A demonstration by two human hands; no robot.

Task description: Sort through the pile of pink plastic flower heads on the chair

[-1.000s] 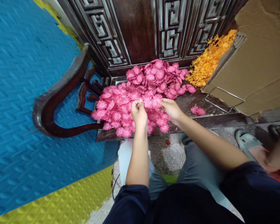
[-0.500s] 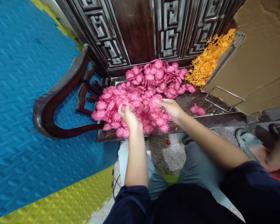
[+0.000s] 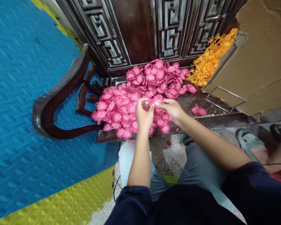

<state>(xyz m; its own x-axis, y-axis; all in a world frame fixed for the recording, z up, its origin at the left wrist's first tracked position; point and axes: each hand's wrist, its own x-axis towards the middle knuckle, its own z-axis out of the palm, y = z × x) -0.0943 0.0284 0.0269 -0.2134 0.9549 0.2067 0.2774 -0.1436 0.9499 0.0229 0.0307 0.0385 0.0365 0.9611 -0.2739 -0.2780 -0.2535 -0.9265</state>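
Note:
A large heap of pink artificial flower pieces [image 3: 121, 107] with thin pointed petals covers the dark wooden bench [image 3: 187, 103]. Over its middle, my right hand [image 3: 172, 109] pinches one pink flower [image 3: 158, 99] between thumb and fingers. My left hand [image 3: 144, 114] meets it from the left, fingers curled and thumb at the same flower's edge. The fingertips of both hands nearly touch, and they partly hide the flower. Two loose pink pieces [image 3: 198, 110] lie on the bench to the right of my right hand.
Orange artificial flower pieces [image 3: 208, 61] are piled behind a cardboard box [image 3: 255, 68] with a wire handle [image 3: 226, 99]. A curved wooden armrest [image 3: 44, 109] stands at the left, above blue foam mats [image 3: 18, 131]. Another person's sandalled foot [image 3: 253, 145] is at the right.
My left hand has moved right from over the heap to the flower in my right hand. Its fingers have closed in there. My right hand has stayed nearly in place.

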